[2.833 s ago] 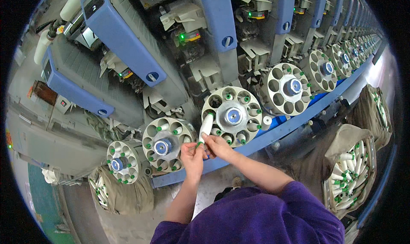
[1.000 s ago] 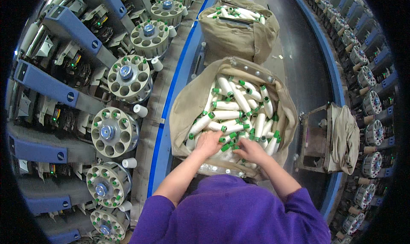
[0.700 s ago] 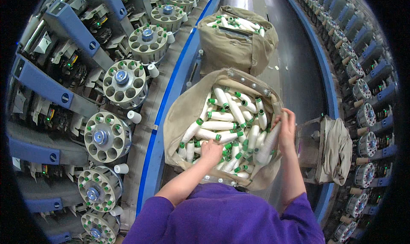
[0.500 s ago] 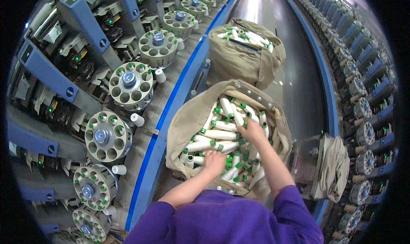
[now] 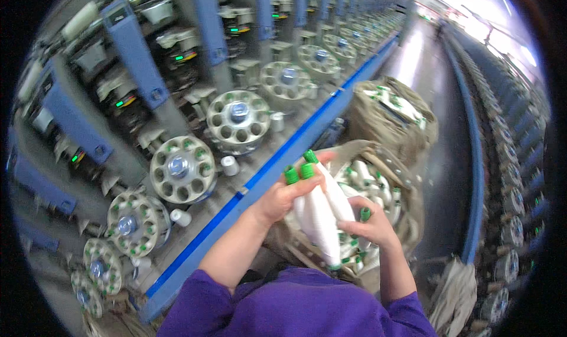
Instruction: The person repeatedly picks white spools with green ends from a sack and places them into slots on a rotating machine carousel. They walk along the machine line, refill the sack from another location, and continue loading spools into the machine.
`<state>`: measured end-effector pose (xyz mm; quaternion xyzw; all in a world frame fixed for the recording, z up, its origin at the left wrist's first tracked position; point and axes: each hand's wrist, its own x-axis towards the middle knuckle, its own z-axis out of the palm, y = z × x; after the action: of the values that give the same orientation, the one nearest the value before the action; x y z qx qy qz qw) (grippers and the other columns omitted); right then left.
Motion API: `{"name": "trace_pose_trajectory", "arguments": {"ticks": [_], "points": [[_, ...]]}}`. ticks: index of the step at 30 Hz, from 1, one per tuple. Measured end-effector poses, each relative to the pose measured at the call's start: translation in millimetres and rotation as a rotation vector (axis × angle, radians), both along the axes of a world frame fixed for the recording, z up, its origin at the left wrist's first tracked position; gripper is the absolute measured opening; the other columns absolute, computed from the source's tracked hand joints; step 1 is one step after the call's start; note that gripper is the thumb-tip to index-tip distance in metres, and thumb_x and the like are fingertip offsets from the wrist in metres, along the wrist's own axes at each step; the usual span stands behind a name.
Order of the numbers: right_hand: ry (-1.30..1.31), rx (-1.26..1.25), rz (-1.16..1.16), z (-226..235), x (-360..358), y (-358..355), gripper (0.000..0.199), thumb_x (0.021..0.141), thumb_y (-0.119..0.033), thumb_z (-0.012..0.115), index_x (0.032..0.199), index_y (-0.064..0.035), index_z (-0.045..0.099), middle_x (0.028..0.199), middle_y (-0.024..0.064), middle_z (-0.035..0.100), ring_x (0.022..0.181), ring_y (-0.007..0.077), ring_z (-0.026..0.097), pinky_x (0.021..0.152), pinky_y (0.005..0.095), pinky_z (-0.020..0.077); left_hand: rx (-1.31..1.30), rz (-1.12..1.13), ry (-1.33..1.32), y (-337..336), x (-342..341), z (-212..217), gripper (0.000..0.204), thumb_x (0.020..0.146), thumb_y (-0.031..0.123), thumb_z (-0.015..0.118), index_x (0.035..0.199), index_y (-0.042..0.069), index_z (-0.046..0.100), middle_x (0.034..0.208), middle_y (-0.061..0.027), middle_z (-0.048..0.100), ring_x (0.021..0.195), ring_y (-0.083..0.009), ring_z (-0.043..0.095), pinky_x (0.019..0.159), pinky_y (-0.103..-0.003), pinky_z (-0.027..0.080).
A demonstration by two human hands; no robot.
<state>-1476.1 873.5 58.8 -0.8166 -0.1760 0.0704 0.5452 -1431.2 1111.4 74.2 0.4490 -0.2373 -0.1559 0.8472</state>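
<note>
Over the sack, L hand & R hand both clamp white bobbins; I'd say a loose grip could drop one.

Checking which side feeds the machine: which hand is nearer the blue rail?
Left. The left hand, gripping white bobbins, is just beside the blue rail; the right hand is farther off, over the sack.

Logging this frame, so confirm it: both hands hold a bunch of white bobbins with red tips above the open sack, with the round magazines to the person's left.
One detail is wrong: the tips are green, not red. The head view shows the left hand and right hand holding white bobbins above the open sack, with the round magazines to the person's left.
</note>
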Motion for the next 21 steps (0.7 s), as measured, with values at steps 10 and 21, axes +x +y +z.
{"name": "trace_pose_trajectory", "arguments": {"ticks": [10, 21], "points": [[0.832, 0.385, 0.104, -99, -74, 124, 0.034, 0.089, -0.034, 0.055, 0.101, -0.003, 0.056, 0.088, 0.0086, 0.06, 0.072, 0.0162, 0.058, 0.064, 0.0309, 0.0495, 0.097, 0.36, 0.709, 123, -95, -80, 0.019, 0.083, 0.018, 0.054, 0.092, 0.002, 0.057, 0.105, -0.0111, 0.054, 0.097, -0.0249, 0.055, 0.084, -0.039, 0.047], [0.833, 0.082, 0.734, -59, 58, 185, 0.031, 0.091, -0.031, 0.054, 0.088, -0.0023, 0.063, 0.059, -0.0016, 0.053, 0.044, 0.004, 0.039, 0.04, 0.0163, 0.0288, -0.486, 1.029, 0.387, 277, -87, -62, 0.035, 0.083, 0.016, 0.056, 0.115, 0.002, 0.054, 0.101, -0.0128, 0.06, 0.096, -0.0252, 0.058, 0.089, -0.039, 0.048]]}}
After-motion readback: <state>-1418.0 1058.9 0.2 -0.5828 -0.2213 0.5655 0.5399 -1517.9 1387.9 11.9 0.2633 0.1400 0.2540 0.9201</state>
